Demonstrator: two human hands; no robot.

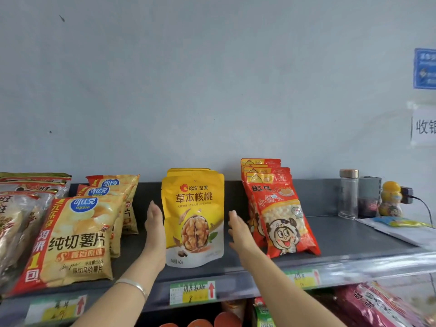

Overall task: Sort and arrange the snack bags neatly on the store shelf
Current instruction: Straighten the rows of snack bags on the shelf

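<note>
A row of yellow walnut bags (pixel 193 220) stands upright in the middle of the dark shelf (pixel 354 237). My left hand (pixel 154 230) lies flat with straight fingers against the left side of the front bag. My right hand (pixel 238 230) is open just to the right of the bags, a small gap away. Red bun-snack bags (pixel 280 213) stand in a row to the right. Yellow potato chip bags (pixel 77 239) lean in a row to the left.
Clear-wrapped rice cracker packs (pixel 21 215) fill the far left. A glass bottle (pixel 348 194), a yellow bottle (pixel 390 199) and papers (pixel 405 232) sit at the shelf's right end. Price tags (pixel 192 292) line the front rail. More goods lie on the shelf below.
</note>
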